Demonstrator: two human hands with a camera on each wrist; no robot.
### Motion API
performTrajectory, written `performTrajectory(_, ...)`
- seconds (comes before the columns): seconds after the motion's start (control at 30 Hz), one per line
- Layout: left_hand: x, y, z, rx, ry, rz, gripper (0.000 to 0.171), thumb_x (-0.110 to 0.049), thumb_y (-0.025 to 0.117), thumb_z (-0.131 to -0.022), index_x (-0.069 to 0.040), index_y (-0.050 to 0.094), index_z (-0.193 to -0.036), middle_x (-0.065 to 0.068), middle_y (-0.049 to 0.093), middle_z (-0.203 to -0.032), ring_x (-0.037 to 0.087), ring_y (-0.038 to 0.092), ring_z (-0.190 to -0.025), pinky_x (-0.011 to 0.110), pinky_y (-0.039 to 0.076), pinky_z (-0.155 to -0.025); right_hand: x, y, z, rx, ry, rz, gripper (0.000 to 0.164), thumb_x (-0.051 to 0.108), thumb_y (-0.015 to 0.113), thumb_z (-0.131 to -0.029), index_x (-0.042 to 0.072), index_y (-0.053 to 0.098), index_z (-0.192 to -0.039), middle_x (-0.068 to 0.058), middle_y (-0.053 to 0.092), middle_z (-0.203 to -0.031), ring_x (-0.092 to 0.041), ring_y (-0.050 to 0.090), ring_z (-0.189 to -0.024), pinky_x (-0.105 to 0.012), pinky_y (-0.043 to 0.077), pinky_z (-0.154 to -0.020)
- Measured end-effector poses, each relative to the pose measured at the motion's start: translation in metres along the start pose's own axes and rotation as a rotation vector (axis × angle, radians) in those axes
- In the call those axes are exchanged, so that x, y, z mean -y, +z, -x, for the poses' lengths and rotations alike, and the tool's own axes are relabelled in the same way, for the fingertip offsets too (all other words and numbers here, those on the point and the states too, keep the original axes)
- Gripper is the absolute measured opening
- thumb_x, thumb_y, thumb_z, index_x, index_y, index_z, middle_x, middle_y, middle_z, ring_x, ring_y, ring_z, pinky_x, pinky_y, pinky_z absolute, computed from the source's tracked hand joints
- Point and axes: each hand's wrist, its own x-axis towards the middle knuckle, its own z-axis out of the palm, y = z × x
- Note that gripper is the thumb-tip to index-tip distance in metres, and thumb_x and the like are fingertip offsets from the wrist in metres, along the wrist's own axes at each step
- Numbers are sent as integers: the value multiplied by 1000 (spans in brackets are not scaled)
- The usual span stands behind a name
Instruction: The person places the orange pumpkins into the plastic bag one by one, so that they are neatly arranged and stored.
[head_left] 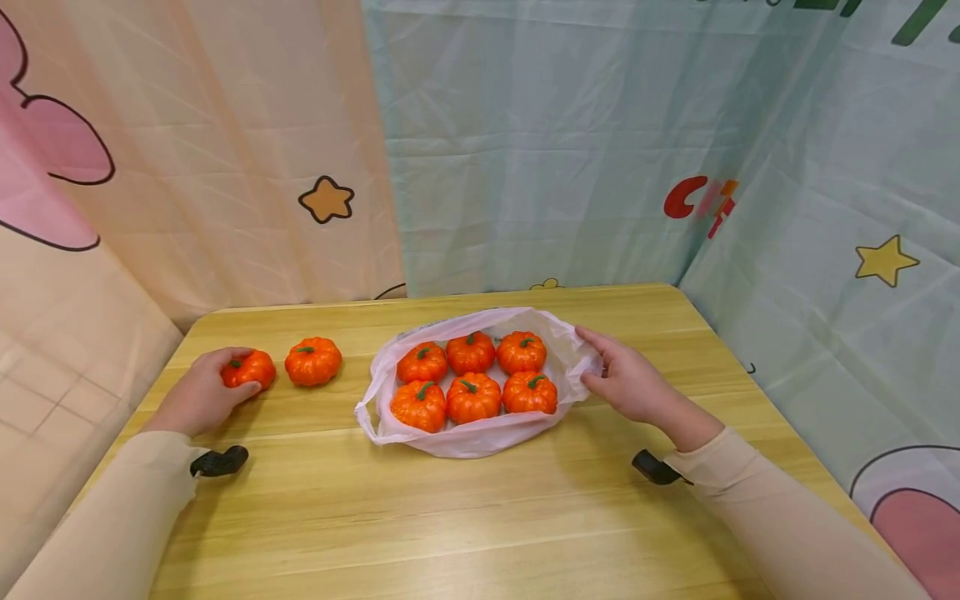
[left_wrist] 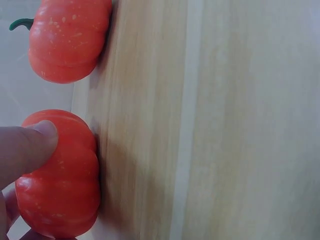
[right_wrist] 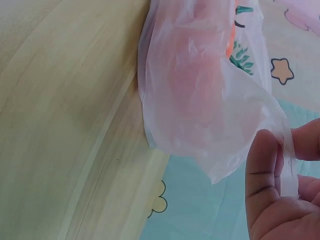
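Observation:
At the left of the table, my left hand [head_left: 206, 390] grips a small orange pumpkin [head_left: 251, 368], fingers over its far side and thumb on the near side. The left wrist view shows the thumb pressed on that pumpkin [left_wrist: 60, 185], which sits at the tabletop. A second pumpkin [head_left: 312, 361] with a green stem stands just to its right. My right hand [head_left: 633, 379] pinches the right-hand edge of a white plastic bag [head_left: 472, 443], thumb against fingers. The bag lies wide open, and several pumpkins [head_left: 474, 397] sit inside in two rows.
The light wooden table [head_left: 420, 517] has its far edge against hanging printed cloth [head_left: 525, 167]. More cloth [head_left: 840, 250] closes off the right side. The bag's loose handle loop [head_left: 365, 421] droops toward the left on the tabletop.

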Motion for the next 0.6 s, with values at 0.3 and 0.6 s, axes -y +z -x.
performTrajectory(0.3,-6,0,2,-53,37,6,67,-23,72,-98,3,43,-153,43,34,-153,64,35,-136,78,33,-107,-4,-1,-3,42,14,-152,76,-1,63,-100,-3,25,-165,-33,53,-151,-22,63,-92,-18,57,-70)
performTrajectory(0.6,-35,-9,14,-200,110,84,66,-23,73,-99,3,43,-152,35,45,-146,54,45,-126,67,42,-98,-2,-1,-4,53,21,-186,77,-2,63,-100,-2,23,-165,-34,50,-153,-24,63,-95,-17,58,-73)
